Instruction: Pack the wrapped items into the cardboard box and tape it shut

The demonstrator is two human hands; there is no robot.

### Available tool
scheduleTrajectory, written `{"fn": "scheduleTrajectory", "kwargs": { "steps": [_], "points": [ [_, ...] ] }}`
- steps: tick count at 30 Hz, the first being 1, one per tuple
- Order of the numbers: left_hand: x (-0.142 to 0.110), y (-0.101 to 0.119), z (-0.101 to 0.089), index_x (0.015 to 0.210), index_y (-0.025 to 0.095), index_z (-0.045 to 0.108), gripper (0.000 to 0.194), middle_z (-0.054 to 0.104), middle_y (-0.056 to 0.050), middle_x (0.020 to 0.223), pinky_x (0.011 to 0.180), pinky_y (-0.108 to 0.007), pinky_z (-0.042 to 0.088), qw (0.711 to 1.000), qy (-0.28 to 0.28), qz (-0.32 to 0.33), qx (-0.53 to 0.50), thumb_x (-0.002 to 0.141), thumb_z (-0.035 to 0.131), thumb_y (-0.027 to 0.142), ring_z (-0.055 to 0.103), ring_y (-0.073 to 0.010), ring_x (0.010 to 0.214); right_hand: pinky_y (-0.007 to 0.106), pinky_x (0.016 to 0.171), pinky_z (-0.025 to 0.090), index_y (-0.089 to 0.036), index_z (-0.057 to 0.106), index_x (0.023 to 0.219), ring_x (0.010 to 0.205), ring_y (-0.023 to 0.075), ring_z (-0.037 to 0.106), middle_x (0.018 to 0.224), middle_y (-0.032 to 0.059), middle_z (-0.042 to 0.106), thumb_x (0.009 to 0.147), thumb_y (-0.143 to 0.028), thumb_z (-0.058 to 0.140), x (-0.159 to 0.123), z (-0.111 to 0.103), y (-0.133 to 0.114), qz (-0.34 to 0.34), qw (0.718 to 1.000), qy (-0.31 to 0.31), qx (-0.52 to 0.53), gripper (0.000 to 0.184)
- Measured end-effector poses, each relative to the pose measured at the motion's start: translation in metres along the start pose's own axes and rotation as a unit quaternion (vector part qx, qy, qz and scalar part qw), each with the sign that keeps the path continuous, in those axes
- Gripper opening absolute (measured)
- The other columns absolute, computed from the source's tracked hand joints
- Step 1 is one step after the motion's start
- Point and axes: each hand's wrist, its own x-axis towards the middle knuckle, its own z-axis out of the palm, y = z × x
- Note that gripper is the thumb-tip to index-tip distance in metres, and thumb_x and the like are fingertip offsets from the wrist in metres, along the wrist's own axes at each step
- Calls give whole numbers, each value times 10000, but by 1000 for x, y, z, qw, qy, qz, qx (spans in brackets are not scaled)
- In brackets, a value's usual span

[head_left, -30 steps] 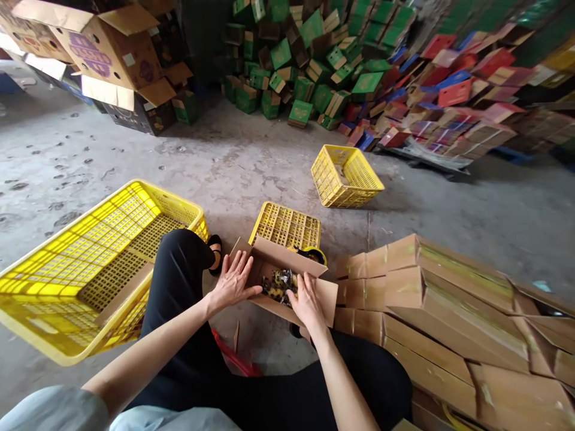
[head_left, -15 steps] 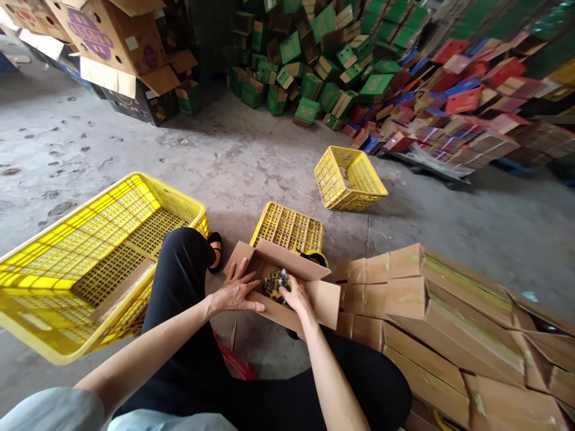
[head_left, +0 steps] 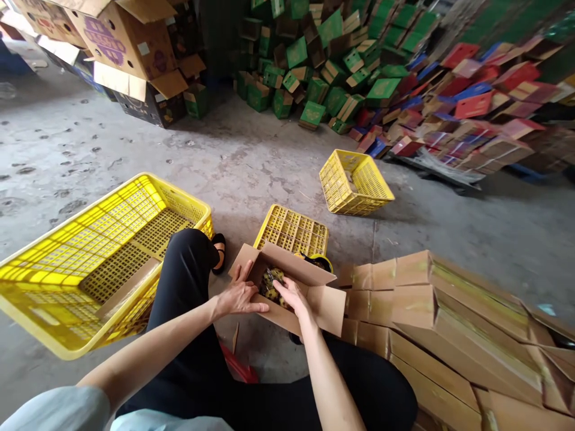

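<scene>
Box [head_left: 300, 263]: likely light, bendy; I'd hold rims | left hand [head_left: 238, 297]: open, at rim | right hand [head_left: 293, 296]: inside, on slick-looking packets [head_left: 268, 284]; grip unclear

I can make out print, but I can't read a word or number of it for certain. The brown carton [head_left: 155, 60] at the upper left carries large purple lettering [head_left: 106, 41], too blurred for me to spell out, and a small white label [head_left: 142, 48] on its adjoining side whose content I can't read. Below it, I see small pale marks on the black carton [head_left: 144, 109], also illegible to me. A pale printed mark shows on the green box [head_left: 312, 112] at the front of the heap, too small for me to read.
</scene>
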Motion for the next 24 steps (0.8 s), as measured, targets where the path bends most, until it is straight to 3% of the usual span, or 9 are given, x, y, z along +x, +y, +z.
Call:
{"fn": "scheduleTrajectory", "kwargs": {
  "steps": [2, 4, 6, 8, 11, 15, 20, 24],
  "points": [
    [0, 0, -1, 1045, 189, 828, 608, 796, -136, 998, 1326, -621, 83, 1000, -13, -8, -7, 967, 583, 740, 342, -421, 1564, 406, 1190, 431, -129, 574, 1528, 1401, 304, 599, 1498, 211, 637, 1054, -423, 513, 2, 11, -27, -44, 998, -2, -37, 562],
    [1, -1, -1, 1152, 186, 811, 611, 799, -141, 1082, 1320, -628, 83, 1000, -18, -16, -13, 969, 593, 726, 318, -427, 1576, 391, 1252, 342, -211, 580, 1532, 1484, 258, 505, 1579, 141, 582, 1066, -338, 486, 7, 22, -52, -98, 992, -17, -72, 491],
    [0, -1, -1, 1236, 186, 784, 600, 789, -141, 1166, 1311, -649, 84, 1000, -18, -19, -11, 976, 605, 697, 303, -432, 1582, 470, 1271, 301, -280, 717, 1372, 1503, 270, 474, 1534, 92, 634, 1050, -288, 510, 14, 28, -69, -134, 983, -57, -111, 384],
    [-1, 0, -1, 1184, 193, 798, 538, 791, -135, 1147, 1308, -661, 81, 1000, -15, -22, 0, 996, 598, 655, 325, -424, 1572, 567, 1281, 236, -292, 806, 1191, 1520, 305, 447, 1467, 83, 690, 1010, -238, 566, 22, 29, -70, -150, 972, -99, -154, 306],
    [-2, 2, -2, 1005, 222, 822, 451, 792, -121, 995, 1312, -663, 70, 999, 1, -26, 20, 1032, 566, 592, 413, -388, 1525, 615, 1296, 124, -304, 820, 1155, 1561, 314, 388, 1473, 76, 690, 968, -204, 622, 25, 21, -48, -158, 956, -135, -207, 290],
    [1, 8, -4, 960, 246, 817, 427, 771, -112, 945, 1298, -707, 35, 999, 19, -28, 37, 1050, 544, 562, 457, -372, 1491, 689, 1267, 159, -353, 752, 1293, 1573, 337, 363, 1575, 56, 604, 989, -280, 637, 14, 4, -6, -153, 953, -126, -229, 333],
    [5, 9, -3, 927, 241, 813, 494, 768, -115, 921, 1291, -716, 12, 999, 22, -18, 42, 1059, 499, 600, 444, -378, 1496, 468, 1234, 351, -278, 758, 1206, 1530, 283, 415, 1518, 81, 634, 934, -227, 716, -6, -10, 21, -164, 959, -65, -222, 280],
    [5, 7, -2, 960, 239, 811, 469, 756, -102, 924, 1294, -707, -4, 999, 20, -15, 38, 1053, 521, 595, 439, -376, 1501, 383, 1102, 465, -211, 733, 1151, 1329, 285, 599, 1302, 162, 715, 1041, -208, 523, -18, -19, 42, -78, 973, 23, -218, 237]
  ]
}}
